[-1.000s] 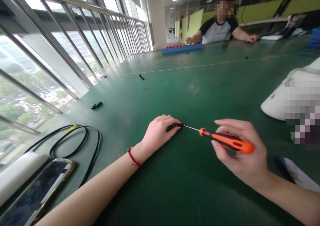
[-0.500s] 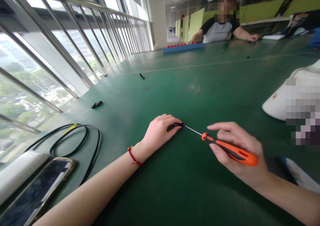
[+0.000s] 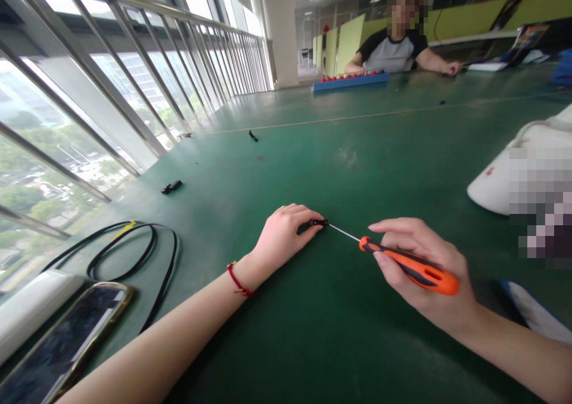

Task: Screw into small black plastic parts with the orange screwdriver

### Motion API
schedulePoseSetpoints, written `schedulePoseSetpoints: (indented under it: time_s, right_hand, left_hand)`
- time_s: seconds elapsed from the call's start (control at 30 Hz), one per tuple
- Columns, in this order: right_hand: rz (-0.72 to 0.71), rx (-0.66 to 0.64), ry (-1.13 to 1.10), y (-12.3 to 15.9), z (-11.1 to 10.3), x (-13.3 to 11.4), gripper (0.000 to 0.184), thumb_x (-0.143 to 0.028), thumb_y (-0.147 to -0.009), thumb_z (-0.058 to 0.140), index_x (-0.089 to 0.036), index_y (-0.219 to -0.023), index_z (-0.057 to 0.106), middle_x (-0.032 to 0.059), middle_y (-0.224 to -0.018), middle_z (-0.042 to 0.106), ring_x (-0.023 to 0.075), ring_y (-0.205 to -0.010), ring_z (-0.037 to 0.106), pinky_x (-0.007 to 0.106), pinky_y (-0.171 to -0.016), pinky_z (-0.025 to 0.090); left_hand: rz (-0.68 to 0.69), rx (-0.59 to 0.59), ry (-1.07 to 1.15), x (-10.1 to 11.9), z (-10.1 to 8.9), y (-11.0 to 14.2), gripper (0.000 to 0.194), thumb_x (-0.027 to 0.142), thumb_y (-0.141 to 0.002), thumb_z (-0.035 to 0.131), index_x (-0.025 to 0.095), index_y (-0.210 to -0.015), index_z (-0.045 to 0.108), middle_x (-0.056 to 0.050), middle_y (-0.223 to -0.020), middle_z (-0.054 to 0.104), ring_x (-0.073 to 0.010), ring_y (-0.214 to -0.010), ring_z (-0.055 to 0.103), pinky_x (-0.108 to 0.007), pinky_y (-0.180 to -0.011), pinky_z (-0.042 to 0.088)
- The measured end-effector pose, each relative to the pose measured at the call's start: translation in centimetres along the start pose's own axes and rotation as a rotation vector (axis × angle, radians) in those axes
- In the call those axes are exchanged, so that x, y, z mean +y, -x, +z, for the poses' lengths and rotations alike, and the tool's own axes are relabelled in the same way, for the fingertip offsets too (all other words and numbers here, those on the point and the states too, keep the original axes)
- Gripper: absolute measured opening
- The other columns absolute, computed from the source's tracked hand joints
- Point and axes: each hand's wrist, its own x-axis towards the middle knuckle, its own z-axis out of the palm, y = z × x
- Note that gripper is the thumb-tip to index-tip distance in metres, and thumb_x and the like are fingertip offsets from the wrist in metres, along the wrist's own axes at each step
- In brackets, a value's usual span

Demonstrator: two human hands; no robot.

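left hand (image 3: 281, 237) pinches a small black part (image 3: 318, 223); right hand (image 3: 424, 273) clasps orange-black screwdriver (image 3: 409, 266).

One screwdriver (image 3: 409, 264), one phone (image 3: 62, 338), one looped cable (image 3: 129, 255), three small black parts (image 3: 318, 222) (image 3: 171, 186) (image 3: 253, 135), one blue tray (image 3: 351, 80).

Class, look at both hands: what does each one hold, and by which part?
The right hand holds a screwdriver by its orange handle. The left hand pins a small black part at its near end against the green table.
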Motion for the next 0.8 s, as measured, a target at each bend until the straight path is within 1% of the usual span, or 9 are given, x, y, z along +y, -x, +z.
schedulePoseSetpoints:
  time_s: [0.1, 0.2, 0.37, 0.53, 0.57, 0.63, 0.7, 0.73, 0.8]
  right_hand:
    - [0.017, 0.035, 0.006, 0.07, 0.14, 0.11, 0.024, -0.017, -0.077, 0.062, -0.025, -0.1, 0.057, -0.0014, -0.069, 0.063, 0.0169, -0.069, 0.065, 0.028, -0.059, 0.051]
    - [0.025, 0.045, 0.004, 0.13, 0.2, 0.32, 0.026, -0.016, -0.077, 0.061, -0.024, -0.102, 0.057, -0.0004, -0.074, 0.06, 0.0161, -0.073, 0.063, 0.028, -0.062, 0.05]
    - [-0.008, -0.008, -0.032, 0.0, 0.07, 0.65, 0.025, -0.017, -0.08, 0.057, -0.022, -0.104, 0.055, 0.0014, -0.081, 0.057, 0.0156, -0.076, 0.057, 0.032, -0.072, 0.048]
    - [-0.029, 0.037, -0.026, -0.23, -0.05, 0.71, 0.024, -0.02, -0.079, 0.059, -0.021, -0.102, 0.055, 0.0065, -0.097, 0.057, 0.0214, -0.091, 0.058, 0.038, -0.08, 0.047]
    - [-0.026, 0.032, -0.012, -0.25, -0.08, 0.65, 0.022, -0.021, -0.079, 0.059, -0.021, -0.101, 0.055, 0.0055, -0.094, 0.059, 0.021, -0.088, 0.059, 0.039, -0.08, 0.047]
    - [0.002, -0.003, 0.012, -0.24, -0.12, 0.5, 0.017, -0.023, -0.08, 0.059, -0.023, -0.097, 0.057, 0.0005, -0.077, 0.06, 0.0181, -0.075, 0.061, 0.039, -0.078, 0.048]
    - [0.043, -0.03, 0.017, -0.2, -0.08, 0.32, 0.013, -0.023, -0.082, 0.058, -0.026, -0.095, 0.058, -0.0042, -0.061, 0.057, 0.0159, -0.064, 0.061, 0.036, -0.074, 0.049]
    - [0.063, -0.022, 0.007, -0.17, -0.01, 0.26, 0.014, -0.022, -0.082, 0.059, -0.026, -0.095, 0.058, -0.0051, -0.058, 0.057, 0.0154, -0.063, 0.061, 0.034, -0.072, 0.049]
    - [0.075, 0.05, -0.032, -0.11, 0.19, 0.22, 0.02, -0.02, -0.081, 0.061, -0.026, -0.099, 0.057, -0.0044, -0.063, 0.059, 0.0148, -0.064, 0.062, 0.03, -0.066, 0.05]
  left_hand:
    - [0.037, 0.04, -0.038, -0.25, 0.14, -0.03, 0.018, 0.029, -0.09, 0.055, 0.022, -0.098, 0.068, -0.003, -0.108, 0.07, -0.0181, -0.097, 0.062, -0.036, -0.09, 0.046]
    - [0.082, 0.1, -0.096, -0.51, 0.31, -0.07, 0.017, 0.031, -0.089, 0.057, 0.022, -0.096, 0.07, -0.003, -0.117, 0.067, -0.0194, -0.105, 0.061, -0.041, -0.099, 0.042]
    - [0.118, 0.138, -0.149, -0.53, 0.31, -0.13, 0.015, 0.031, -0.087, 0.059, 0.024, -0.093, 0.071, -0.002, -0.117, 0.068, -0.021, -0.117, 0.056, -0.046, -0.108, 0.034]
    - [0.132, 0.156, -0.169, -0.43, 0.17, -0.09, 0.014, 0.03, -0.087, 0.06, 0.025, -0.092, 0.072, 0.0, -0.116, 0.068, -0.0215, -0.12, 0.053, -0.046, -0.11, 0.033]
    - [0.132, 0.155, -0.17, -0.43, 0.16, -0.08, 0.014, 0.03, -0.087, 0.06, 0.025, -0.092, 0.072, 0.0, -0.115, 0.068, -0.0216, -0.12, 0.053, -0.046, -0.11, 0.033]
    - [0.131, 0.155, -0.169, -0.45, 0.15, -0.07, 0.014, 0.03, -0.087, 0.06, 0.025, -0.092, 0.072, 0.0, -0.115, 0.068, -0.0216, -0.121, 0.052, -0.046, -0.11, 0.033]
    - [0.126, 0.157, -0.166, -0.48, 0.16, -0.06, 0.014, 0.03, -0.087, 0.06, 0.025, -0.091, 0.072, 0.0, -0.115, 0.068, -0.0216, -0.121, 0.052, -0.046, -0.11, 0.033]
    - [0.124, 0.158, -0.166, -0.49, 0.17, -0.07, 0.014, 0.03, -0.086, 0.06, 0.025, -0.091, 0.072, -0.001, -0.115, 0.068, -0.0217, -0.121, 0.052, -0.046, -0.11, 0.033]
    - [0.122, 0.163, -0.167, -0.5, 0.19, -0.06, 0.014, 0.03, -0.086, 0.06, 0.025, -0.091, 0.072, -0.001, -0.115, 0.068, -0.0221, -0.121, 0.051, -0.046, -0.109, 0.034]
